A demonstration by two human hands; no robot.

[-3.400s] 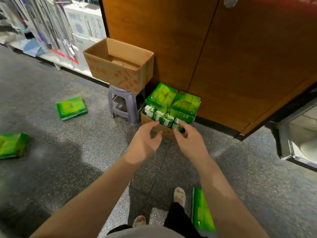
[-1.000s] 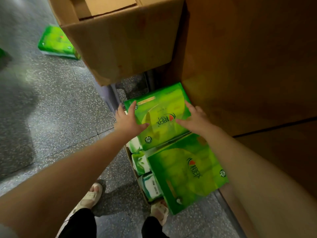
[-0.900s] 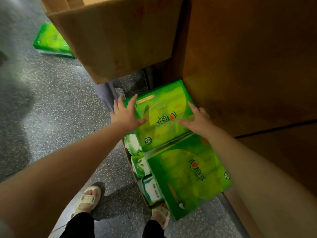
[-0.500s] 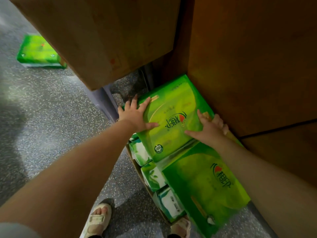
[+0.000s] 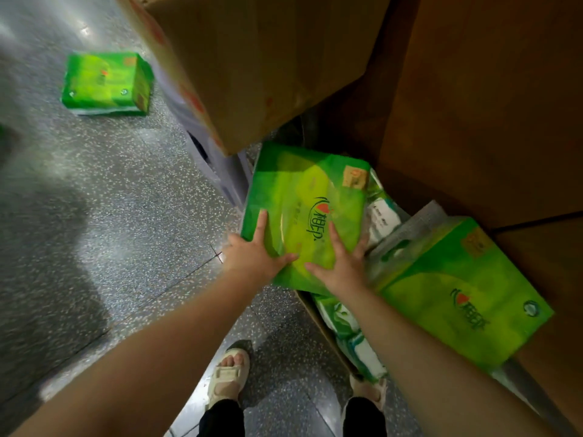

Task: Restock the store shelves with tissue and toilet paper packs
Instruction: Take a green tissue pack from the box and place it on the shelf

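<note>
Item: green tissue pack (image 5: pixel 307 212), atop low carton (image 5: pixel 318 313) w/ 2nd pack (image 5: pixel 457 294) beside; left hand (image 5: pixel 252 252) & right hand (image 5: pixel 342 266) gripping near edge, fingers spread over top; step: pickup; next: lift clear, carry to shelf.

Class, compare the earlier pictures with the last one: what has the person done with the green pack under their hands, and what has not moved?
Both hands, left hand and right hand, gripped the far green pack and pulled it nearer, so it now overhangs the low box. The near pack and the floor pack stayed put.
</note>
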